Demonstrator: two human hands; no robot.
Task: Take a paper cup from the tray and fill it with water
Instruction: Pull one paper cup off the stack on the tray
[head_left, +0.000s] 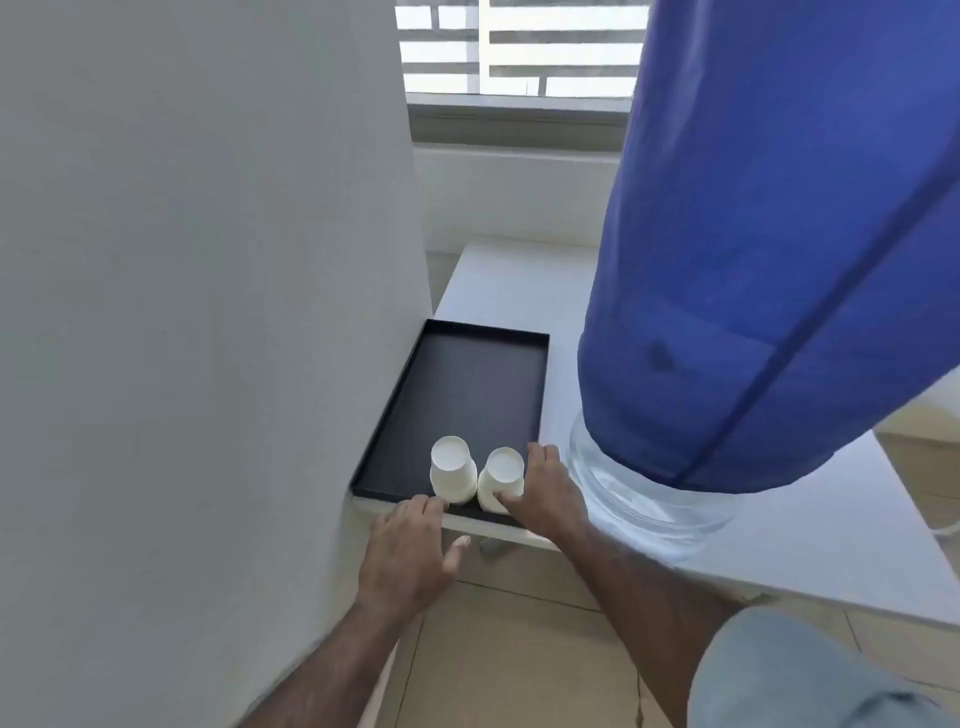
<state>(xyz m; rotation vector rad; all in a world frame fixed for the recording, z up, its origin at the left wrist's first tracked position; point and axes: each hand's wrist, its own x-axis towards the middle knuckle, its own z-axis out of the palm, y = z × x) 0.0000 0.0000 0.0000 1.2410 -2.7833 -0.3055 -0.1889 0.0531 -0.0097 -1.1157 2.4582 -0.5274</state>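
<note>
Two white paper cups stand upside down at the near end of a black tray (467, 374) on a white table. My right hand (545, 493) wraps the right cup (500, 470), thumb at its near side and fingers at its far right side. The left cup (452, 467) stands free beside it. My left hand (410, 551) rests at the tray's near edge with fingers spread, its fingertips just short of the left cup. A large water bottle (649, 499) with a clear base and a blue cover (753, 260) stands to the right of the tray.
A grey wall (208, 312) runs close along the tray's left side. The white table (831, 545) extends to the right and back toward a window (519, 52). Tiled floor (519, 649) lies below the table's near edge.
</note>
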